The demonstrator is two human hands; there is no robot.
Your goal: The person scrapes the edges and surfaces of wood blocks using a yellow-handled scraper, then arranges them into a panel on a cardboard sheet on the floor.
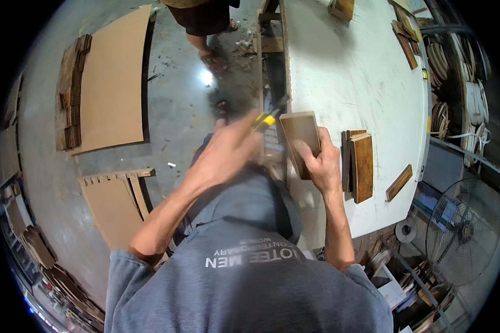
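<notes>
We hold a brown wooden block (300,141) at the near left edge of the white desk (366,72), our right hand (321,161) in a closed grip around it. Our left hand (228,150) is clenched on a yellow-handled tool (266,119) just left of the block. A stack of wood pieces (360,165) lies to the right.

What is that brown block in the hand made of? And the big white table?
The block looks like wood: matte brown, faint grain, probably unvarnished. The table seems a white painted or laminated board, scuffed and marked; which one, I can't tell.
</notes>
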